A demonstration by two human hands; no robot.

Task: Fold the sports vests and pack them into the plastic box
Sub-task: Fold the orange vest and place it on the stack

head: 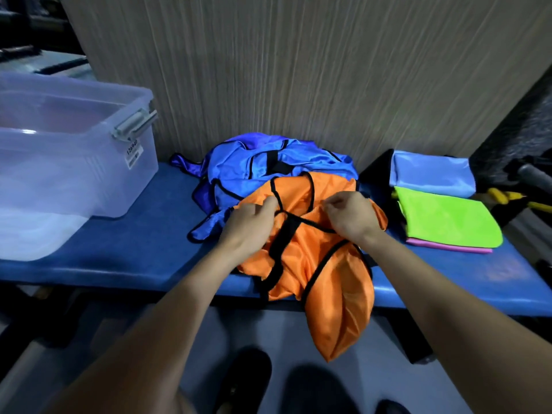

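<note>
Pinching the crumpled fabric near its black-trimmed neckline, the left hand (251, 222) and the right hand (351, 215) both hold the orange vest (310, 258), fingers curled into the cloth, the two hands near each other with the black trim running between them. Under the hands the vest lies rumpled on the blue bench (134, 249), and its lower part spills over the near edge of the bench and hangs down toward the floor below the right forearm.

Just beyond the hands, touching the far edge of the orange vest, a heap of blue vests (254, 171) with black edging sits unfolded against the wood-grain wall panel (298, 70).

Well off to the left of the left hand stands the clear plastic box (59, 162), lid off, with a grey latch on its end and a white label below it; what lies inside is too hazy to tell.

To the right of the right hand, folded cloths lie stacked on the bench: a green one (448, 219) over a pink one (448, 248), and a light blue one (433, 174) beyond them.
</note>
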